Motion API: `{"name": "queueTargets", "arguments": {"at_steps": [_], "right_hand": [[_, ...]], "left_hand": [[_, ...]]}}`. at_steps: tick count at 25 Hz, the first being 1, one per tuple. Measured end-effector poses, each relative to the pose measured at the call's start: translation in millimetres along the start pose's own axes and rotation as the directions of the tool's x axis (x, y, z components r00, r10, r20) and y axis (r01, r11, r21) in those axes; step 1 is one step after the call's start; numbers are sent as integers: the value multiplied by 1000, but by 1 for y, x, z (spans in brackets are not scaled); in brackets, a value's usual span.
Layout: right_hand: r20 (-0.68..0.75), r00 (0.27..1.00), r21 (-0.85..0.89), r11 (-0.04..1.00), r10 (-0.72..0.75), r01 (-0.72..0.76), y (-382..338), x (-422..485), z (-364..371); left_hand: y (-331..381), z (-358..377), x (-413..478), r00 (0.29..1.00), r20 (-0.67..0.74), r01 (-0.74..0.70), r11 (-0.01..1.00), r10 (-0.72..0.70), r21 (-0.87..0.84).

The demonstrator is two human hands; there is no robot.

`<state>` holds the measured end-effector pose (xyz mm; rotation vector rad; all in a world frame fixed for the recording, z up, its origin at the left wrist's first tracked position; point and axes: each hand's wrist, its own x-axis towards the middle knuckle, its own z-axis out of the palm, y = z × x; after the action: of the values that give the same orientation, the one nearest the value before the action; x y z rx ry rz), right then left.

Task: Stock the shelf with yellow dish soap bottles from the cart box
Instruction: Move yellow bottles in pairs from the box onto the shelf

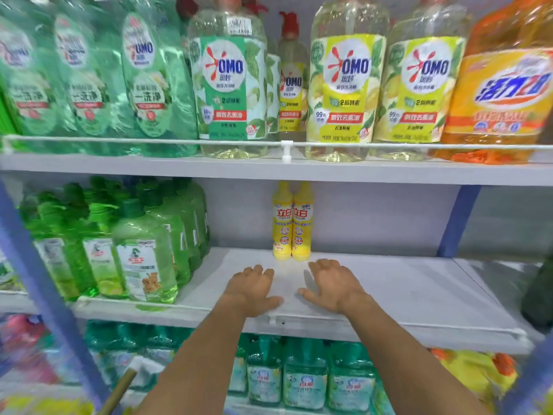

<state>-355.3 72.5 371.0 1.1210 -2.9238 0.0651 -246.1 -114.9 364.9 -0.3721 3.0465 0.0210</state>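
Shop shelving fills the view: pale grey boards on blue uprights, each with a thin white rail along its front edge. Its middle shelf point(404, 283) is smooth and mostly bare. Large clear jugs point(347, 82) with green and yellow labels crowd the top board, and glossy green bottles point(143, 265) pack the middle shelf's left end. Two slim yellow dish soap bottles point(291, 223) stand upright, touching, at the back. Just before them, the left hand point(254, 290) and right hand point(332, 287) lie released, palms down, holding nothing.
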Motion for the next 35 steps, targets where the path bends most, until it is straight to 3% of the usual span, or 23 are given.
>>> {"name": "queueTargets", "arguments": {"at_steps": [6,11,19,25,29,35], "right_hand": [[-32,999,-25,1000,14,-15,-37,-84,-18],[24,999,-41,998,38,-37,-74,-178,9],[214,976,-2,999,49,-50,-115,-258,112],[373,927,53,996,45,-69,-116,-276,199],[546,838,72,994,28,-80,-105,-282,259],[610,792,127,983,27,-132,-84,-268,339]], "left_hand": [[19,-22,-89,996,-57,-61,996,64,59],[24,19,-172,987,-73,-140,989,143,49],[16,148,-252,980,174,-94,995,99,-39],[34,222,-256,964,253,-49,992,77,-115],[32,278,-260,920,392,23,997,8,-74],[13,360,-252,845,532,153,979,-60,-132]]}}
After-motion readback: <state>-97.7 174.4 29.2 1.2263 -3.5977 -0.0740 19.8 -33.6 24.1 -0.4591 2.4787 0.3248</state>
